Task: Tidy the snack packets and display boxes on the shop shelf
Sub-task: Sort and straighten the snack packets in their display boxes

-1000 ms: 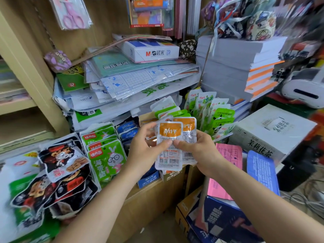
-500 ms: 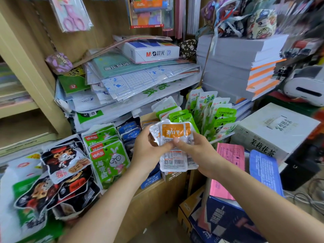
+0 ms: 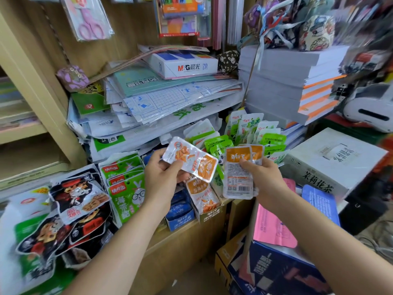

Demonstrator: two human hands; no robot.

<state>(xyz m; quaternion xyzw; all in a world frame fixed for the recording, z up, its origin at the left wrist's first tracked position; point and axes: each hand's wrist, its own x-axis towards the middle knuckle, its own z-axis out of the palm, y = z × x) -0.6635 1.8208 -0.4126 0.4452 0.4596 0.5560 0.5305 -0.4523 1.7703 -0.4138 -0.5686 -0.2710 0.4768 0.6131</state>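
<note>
My left hand grips one orange-and-white snack packet, turned sideways with its printed front facing me. My right hand holds a small stack of the same orange packets upright, backs and barcodes toward me. Below and between the hands stands an orange display box with one orange packet upright in it. A blue display box sits beside it on the wooden shelf. Green packets stand in a row behind my right hand.
Green rabbit-print packets and black cartoon packets fill the shelf's left side. Stacked paper and folders lie above. At right stand a white carton, a pink sheet and a blue carton on the floor.
Both hands held one stack of orange packets together. Now they have parted: my left hand has drawn one packet off to the left and turned it sideways, my right keeps the others.
</note>
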